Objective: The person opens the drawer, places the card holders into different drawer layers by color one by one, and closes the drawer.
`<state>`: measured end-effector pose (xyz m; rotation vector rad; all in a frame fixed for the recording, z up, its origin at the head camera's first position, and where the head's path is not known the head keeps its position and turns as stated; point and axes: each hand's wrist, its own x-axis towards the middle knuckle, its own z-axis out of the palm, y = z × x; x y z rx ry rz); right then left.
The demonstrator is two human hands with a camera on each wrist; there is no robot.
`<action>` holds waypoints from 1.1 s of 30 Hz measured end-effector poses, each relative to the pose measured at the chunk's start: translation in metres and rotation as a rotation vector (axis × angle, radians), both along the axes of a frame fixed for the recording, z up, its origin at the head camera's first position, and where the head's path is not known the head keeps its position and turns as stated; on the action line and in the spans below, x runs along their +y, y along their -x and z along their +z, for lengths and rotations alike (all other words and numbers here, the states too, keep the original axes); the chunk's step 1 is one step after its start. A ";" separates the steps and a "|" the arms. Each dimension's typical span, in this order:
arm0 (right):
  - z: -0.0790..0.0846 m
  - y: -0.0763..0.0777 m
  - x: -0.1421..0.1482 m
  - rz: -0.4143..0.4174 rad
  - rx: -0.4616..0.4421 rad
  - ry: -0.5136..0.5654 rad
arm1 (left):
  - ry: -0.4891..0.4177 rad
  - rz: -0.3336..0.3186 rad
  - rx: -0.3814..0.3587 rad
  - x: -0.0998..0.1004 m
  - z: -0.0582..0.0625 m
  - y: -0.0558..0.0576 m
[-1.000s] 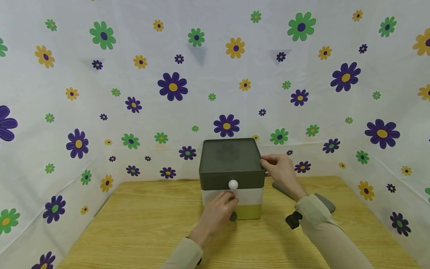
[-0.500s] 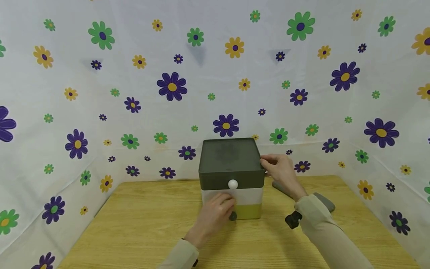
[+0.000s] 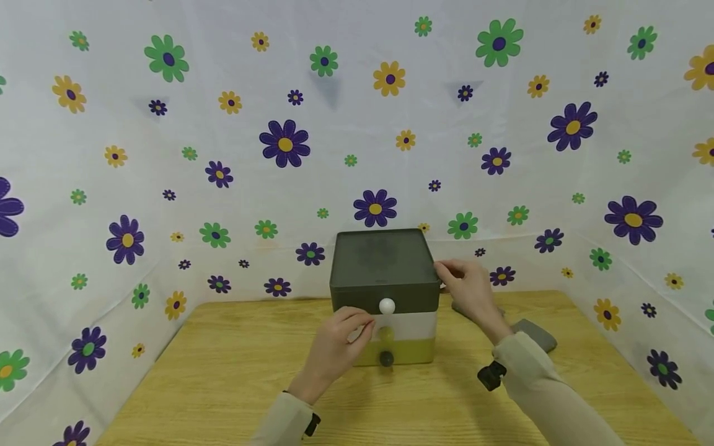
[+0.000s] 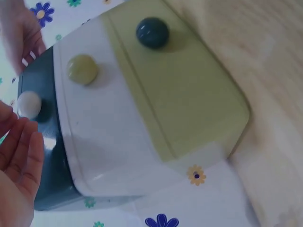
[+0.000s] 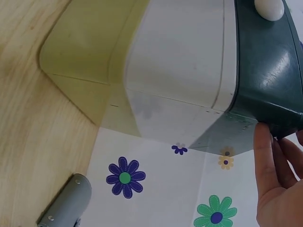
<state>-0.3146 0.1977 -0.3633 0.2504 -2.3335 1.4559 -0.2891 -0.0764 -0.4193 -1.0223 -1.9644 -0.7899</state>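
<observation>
A small three-tier drawer box (image 3: 413, 323) stands on the table. Its dark green top tier (image 3: 385, 257) has a white knob (image 3: 387, 306). The white middle tier carries a yellow-green knob (image 4: 83, 69), the yellow-green bottom tier a dark knob (image 3: 386, 358). All three tiers look pushed in. My left hand (image 3: 333, 347) hovers before the upper left front, fingers loosely bent with nothing in them, close by the white knob in the left wrist view. My right hand (image 3: 471, 291) rests its fingertips on the right side of the top tier.
A wooden table (image 3: 240, 353) lies under the box. Behind and beside it hangs a white cloth (image 3: 223, 37) printed with flowers. A long grey object (image 3: 537, 336) with rivets (image 5: 78, 181) lies right of the box, partly hidden by my right arm.
My left hand has come away from the middle tier's front, moving left and slightly up, which uncovers the yellow-green knob. My right hand stays at the box's right side, nearly unmoved.
</observation>
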 end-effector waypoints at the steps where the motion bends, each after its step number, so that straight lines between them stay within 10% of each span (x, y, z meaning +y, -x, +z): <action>1: -0.002 -0.001 0.000 -0.005 0.010 0.007 | -0.025 0.002 -0.001 -0.002 0.002 0.000; 14: -0.042 -0.017 -0.006 -0.043 0.217 0.044 | -0.251 0.105 0.079 -0.024 0.026 0.014; 25: -0.078 -0.022 -0.009 -0.064 0.612 -0.132 | -0.234 0.132 -0.197 -0.032 0.033 0.035; 33: -0.089 -0.028 -0.024 0.057 0.529 -0.309 | -0.240 0.066 -0.391 -0.036 0.036 0.051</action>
